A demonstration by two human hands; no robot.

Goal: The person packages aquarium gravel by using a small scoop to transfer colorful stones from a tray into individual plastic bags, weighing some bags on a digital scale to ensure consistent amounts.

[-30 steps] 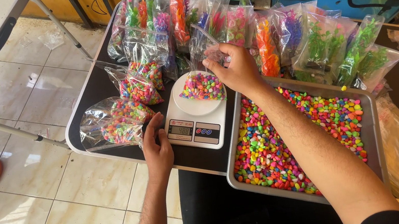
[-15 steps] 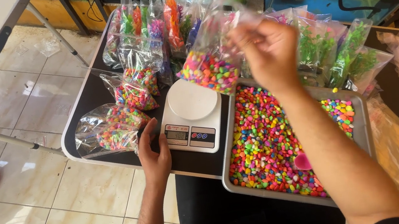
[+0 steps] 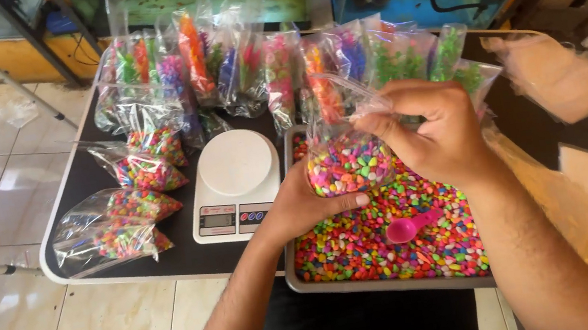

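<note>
1. A clear plastic bag part-filled with multicoloured gravel [image 3: 348, 159] is held just above the near-left part of the grey metal tray of the same gravel [image 3: 370, 282].
2. The left hand [image 3: 305, 205] cups the bag from below, its thumb pressed along the bottom.
3. The right hand [image 3: 435, 130] pinches the bag's loose top, fingers closed on the plastic.
4. A pink plastic scoop [image 3: 410, 227] lies on the gravel in the tray, below the bag.
5. A white digital kitchen scale [image 3: 236, 182] sits just left of the tray, nothing on its platform.
6. Filled gravel bags [image 3: 138, 200] lie left of the scale.
7. Bags of coloured plastic plants [image 3: 274, 69] stand behind the tray and scale.
</note>
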